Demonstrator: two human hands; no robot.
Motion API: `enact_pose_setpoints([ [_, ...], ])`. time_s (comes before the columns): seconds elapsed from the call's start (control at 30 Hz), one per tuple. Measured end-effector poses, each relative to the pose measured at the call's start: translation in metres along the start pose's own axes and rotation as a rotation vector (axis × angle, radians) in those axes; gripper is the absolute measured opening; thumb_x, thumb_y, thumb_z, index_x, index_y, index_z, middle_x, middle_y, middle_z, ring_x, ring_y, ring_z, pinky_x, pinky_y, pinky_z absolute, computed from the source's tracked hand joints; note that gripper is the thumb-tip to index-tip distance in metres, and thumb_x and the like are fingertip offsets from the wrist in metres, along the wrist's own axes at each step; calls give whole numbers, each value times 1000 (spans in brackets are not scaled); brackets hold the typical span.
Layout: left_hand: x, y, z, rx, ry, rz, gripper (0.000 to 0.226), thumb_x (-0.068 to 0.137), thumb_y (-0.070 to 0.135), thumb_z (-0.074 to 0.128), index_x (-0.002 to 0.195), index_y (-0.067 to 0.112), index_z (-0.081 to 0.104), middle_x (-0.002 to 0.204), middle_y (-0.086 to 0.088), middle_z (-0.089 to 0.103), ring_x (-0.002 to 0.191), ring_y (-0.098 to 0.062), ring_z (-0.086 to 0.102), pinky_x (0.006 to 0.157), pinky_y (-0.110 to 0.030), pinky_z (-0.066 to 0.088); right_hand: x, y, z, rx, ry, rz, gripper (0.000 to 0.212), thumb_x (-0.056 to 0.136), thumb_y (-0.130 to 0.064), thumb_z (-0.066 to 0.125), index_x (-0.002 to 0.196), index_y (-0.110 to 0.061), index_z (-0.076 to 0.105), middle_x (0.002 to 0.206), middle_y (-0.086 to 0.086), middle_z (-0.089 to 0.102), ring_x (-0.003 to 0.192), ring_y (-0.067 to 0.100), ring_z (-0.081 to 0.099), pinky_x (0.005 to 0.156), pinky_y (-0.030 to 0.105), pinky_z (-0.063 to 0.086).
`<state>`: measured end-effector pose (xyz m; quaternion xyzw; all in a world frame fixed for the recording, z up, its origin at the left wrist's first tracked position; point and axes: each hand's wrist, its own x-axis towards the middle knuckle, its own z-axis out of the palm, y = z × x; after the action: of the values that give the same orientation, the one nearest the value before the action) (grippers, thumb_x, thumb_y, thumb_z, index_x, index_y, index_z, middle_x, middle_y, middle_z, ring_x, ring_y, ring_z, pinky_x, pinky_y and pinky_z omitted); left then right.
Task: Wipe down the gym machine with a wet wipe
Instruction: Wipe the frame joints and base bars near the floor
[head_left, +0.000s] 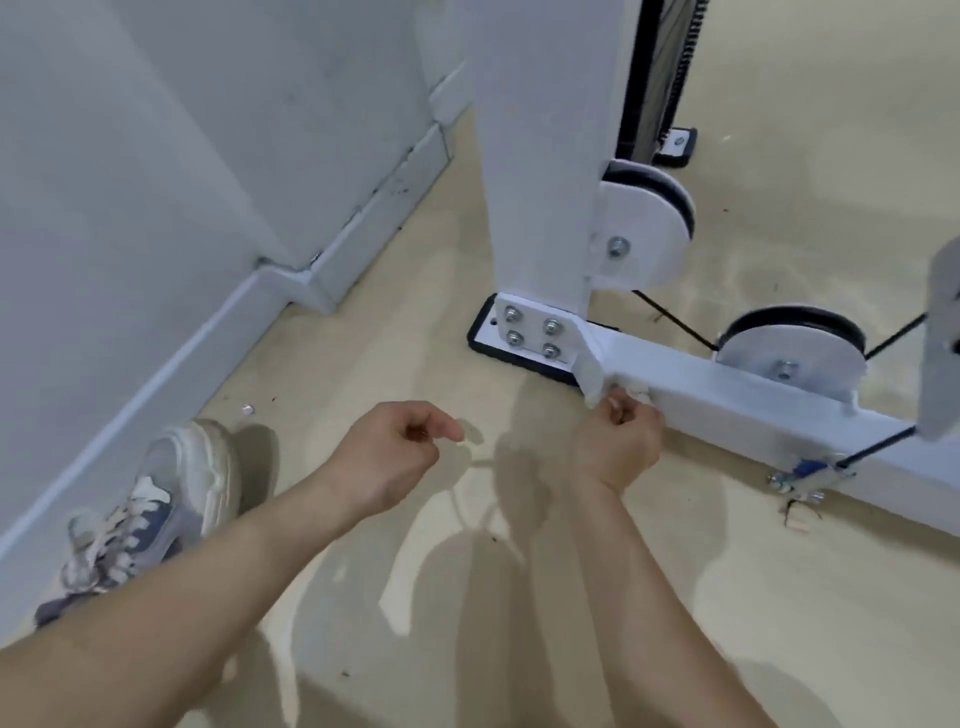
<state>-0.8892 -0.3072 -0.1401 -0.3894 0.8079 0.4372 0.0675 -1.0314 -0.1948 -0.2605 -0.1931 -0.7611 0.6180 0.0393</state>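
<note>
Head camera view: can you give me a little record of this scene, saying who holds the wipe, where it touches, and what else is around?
Place: gym machine on a beige floor, near a grey wall
Right hand: grips the wet wipe
Wipe position: against the near end of the white base beam, beside the bolted plate
Left hand: holds nothing, fingers loosely curled
Nearby: upper pulley, lower pulley, black cable, a sneaker at lower left

Both bare forearms reach forward and down. The left grip hovers with its back up, fingers loosely curled, thumb tip near the forefinger, holding nothing. The right grip, farther forward, has its fingers curled under, pinching a wet wipe.
</note>
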Motion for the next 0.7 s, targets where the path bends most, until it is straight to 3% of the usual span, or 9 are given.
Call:
enact_pose_setpoints([
  [0.07,-7,-14,-15,19,12,-52,43,82,-7,43,88,25,71,83,7,60,66,-16,56,59,-20,47,-13,-6,-4,149,-87,96,18,87,4,56,96,-5,69,102,12,69,96,22,65,89,29,50],
  [0.1,-10,-19,-22,45,5,-60,44,82,-5,44,87,28,71,89,7,64,74,-18,62,68,-26,52,-21,-11,-5,169,-165,120,18,86,3,58,92,-10,69,99,9,70,91,18,64,85,28,51],
  [0.2,-16,-24,-44,63,-27,-67,35,88,3,49,92,30,71,99,2,69,87,-17,63,84,-33,53,-51,-34,-3,276,-561,210,20,85,5,64,90,-14,68,90,2,67,79,12,61,77,27,49],
  [0.3,-17,-15,-67,-252,15,-67,17,95,26,59,112,28,65,102,0,68,89,-18,65,85,-37,55,-81,-69,8,504,-991,458,24,89,11,56,101,-9,65,88,2,70,74,12,63,72,23,50],
  [0.37,-14,-12,-82,-504,-31,-118,34,91,40,64,123,29,56,107,5,69,90,-21,69,84,-38,59,-98,-86,12,528,-1138,483,21,89,6,58,104,-7,63,88,6,71,72,14,64,71,23,52],
  [0.47,-11,-15,-103,-522,-142,-58,37,86,37,70,117,19,62,104,-5,74,82,-19,69,78,-31,58,-121,-103,19,481,-1232,413,22,84,-9,63,104,-3,65,92,9,72,79,18,67,72,25,54],
  [0.53,-6,-19,-116,-451,-135,-7,30,84,29,74,106,9,68,97,-12,74,80,-17,69,76,-30,58,-133,-114,24,356,-1244,334,17,91,-11,59,103,-2,66,94,11,72,82,21,66,74,28,53],
  [0.7,5,-29,-171,-408,-115,83,19,88,23,72,93,5,72,84,-8,73,80,-20,69,84,-36,58,-160,-155,33,215,-1102,255,15,99,-12,54,87,-11,63,73,-1,66,60,9,57,53,18,45],
])
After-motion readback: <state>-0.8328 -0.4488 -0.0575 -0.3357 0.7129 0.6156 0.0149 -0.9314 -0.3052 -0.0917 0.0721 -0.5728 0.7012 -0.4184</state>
